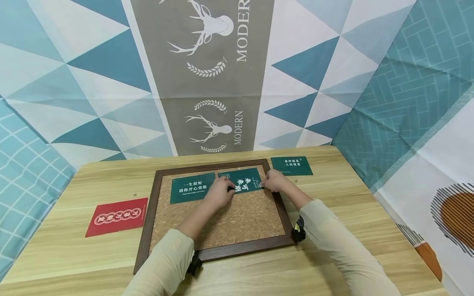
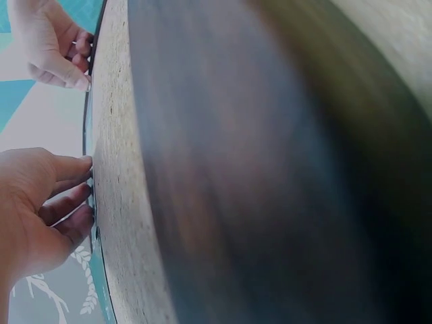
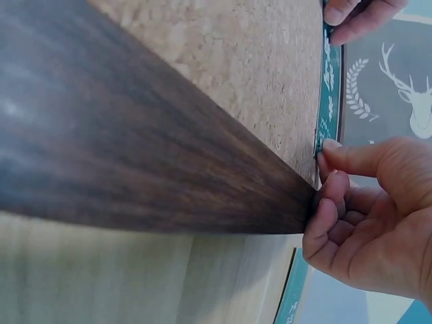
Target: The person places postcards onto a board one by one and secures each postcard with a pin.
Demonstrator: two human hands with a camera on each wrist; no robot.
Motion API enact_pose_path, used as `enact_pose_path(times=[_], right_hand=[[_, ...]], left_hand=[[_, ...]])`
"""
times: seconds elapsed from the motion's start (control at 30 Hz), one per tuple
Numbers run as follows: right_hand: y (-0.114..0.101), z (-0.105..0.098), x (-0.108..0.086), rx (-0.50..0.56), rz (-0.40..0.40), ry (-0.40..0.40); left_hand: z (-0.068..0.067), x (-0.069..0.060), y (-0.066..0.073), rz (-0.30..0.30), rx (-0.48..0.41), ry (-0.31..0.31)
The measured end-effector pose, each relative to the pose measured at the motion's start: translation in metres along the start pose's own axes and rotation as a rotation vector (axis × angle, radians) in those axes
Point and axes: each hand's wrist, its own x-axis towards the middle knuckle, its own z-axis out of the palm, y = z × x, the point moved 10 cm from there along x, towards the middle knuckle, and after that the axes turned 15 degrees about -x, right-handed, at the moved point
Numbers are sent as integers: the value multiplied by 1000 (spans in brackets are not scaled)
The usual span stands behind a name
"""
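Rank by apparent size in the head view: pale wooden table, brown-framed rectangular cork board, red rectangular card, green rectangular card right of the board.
1. Pale wooden table
2. Brown-framed cork board
3. Red card
4. Green card right of the board
The red card seems nearer, so the cards' true sizes are unsure.

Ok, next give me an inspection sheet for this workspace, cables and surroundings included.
Surface: wood-grain table.
Job's things: cork board in a brown frame; on the board, left green card and right green card; on the table, red card left of the frame and loose green card beside its far right corner.
Clutter: nothing seen.
Hands: left hand and right hand hold opposite ends of the right green card.
Cables: nothing seen.
Surroundings: patterned backdrop with deer heads behind the table.
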Motion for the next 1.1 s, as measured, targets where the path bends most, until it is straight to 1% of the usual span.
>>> enact_pose_path(times=[0.17, 0.3, 0.4, 0.7, 0.9, 1.1], right_hand=[[4, 0, 0, 16, -35, 15], [8, -1, 0, 98, -63, 19], [9, 0, -1, 147, -66, 14], [11, 1, 0, 116, -33, 21], [11, 0, 3, 94, -5, 21], [10, 0, 3, 60, 5, 28]], left_hand=[[1, 1, 0, 17, -1, 0], [0, 2, 0, 20, -3, 7], [0, 2, 0, 20, 0, 5], [1, 2, -3, 14, -6, 1], [1, 1, -1, 21, -9, 2], [1, 0, -1, 9, -7, -2]])
